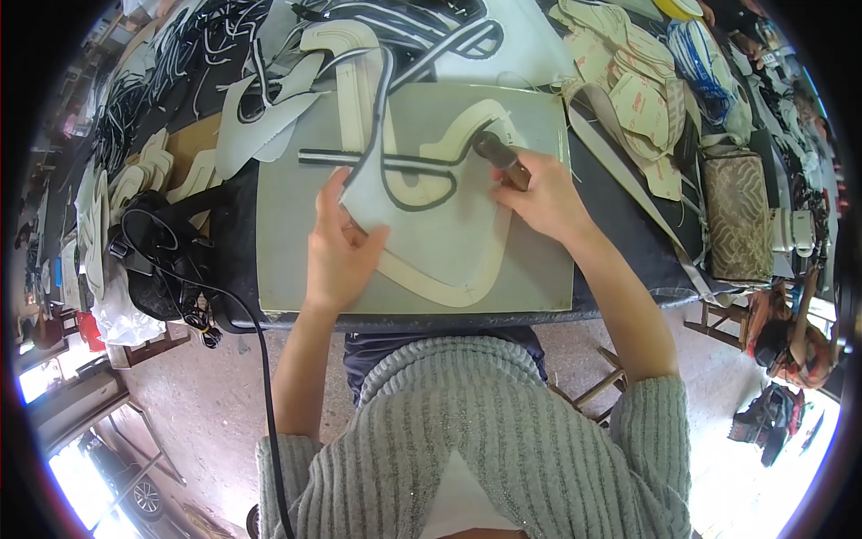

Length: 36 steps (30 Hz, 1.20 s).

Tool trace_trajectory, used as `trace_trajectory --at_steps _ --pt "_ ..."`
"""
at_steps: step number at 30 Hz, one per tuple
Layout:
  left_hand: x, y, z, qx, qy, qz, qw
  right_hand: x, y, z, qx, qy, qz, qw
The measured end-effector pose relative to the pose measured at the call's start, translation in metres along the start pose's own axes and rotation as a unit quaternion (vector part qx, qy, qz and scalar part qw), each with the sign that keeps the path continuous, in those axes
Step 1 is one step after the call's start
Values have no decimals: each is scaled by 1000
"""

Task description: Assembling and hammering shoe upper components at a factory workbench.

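Red printing repeats across the cream paper pieces (642, 112) heaped beyond and to the right of the right hand (546, 191), which grips a brown handle (496, 153); the lettering is too small to read clearly.

Even light, glaring lower sides, warped edges

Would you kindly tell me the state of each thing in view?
Left hand, open, touching white piece.
Right hand, closed around dark tool.
Dark tool, held tilted.
White piece, lying flat.
Striped strip, bent.
Grey board, lying flat.
Black cable, hanging down.
Plastic bag, crumpled.
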<state>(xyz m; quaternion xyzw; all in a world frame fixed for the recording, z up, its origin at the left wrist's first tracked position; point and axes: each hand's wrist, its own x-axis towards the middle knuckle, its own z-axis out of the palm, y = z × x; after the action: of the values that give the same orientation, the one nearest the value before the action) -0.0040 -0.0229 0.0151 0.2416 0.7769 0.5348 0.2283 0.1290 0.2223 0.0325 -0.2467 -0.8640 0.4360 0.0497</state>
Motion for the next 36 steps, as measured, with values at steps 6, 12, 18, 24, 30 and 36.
trace_trajectory --at_steps 6,12,18,24,30,36 --pt "2 -1 -4 24 -11 8 1000 1 -2 5 -33 24 -35 999" --pt "1 1 -7 47 -37 1 998 3 -3 -3 2 -15 17 1000" --pt "-2 6 -5 -16 -40 -26 999 3 -4 -2 6 -12 25 1000" --pt "-8 9 -3 -119 -11 -34 992 -4 -8 -2 76 -4 11 997" --pt "-7 1 -2 -17 0 -11 1000 0 -12 0 65 -14 40 997" --pt "-6 3 -2 43 1 2 999 1 -11 1 62 -9 36 997"
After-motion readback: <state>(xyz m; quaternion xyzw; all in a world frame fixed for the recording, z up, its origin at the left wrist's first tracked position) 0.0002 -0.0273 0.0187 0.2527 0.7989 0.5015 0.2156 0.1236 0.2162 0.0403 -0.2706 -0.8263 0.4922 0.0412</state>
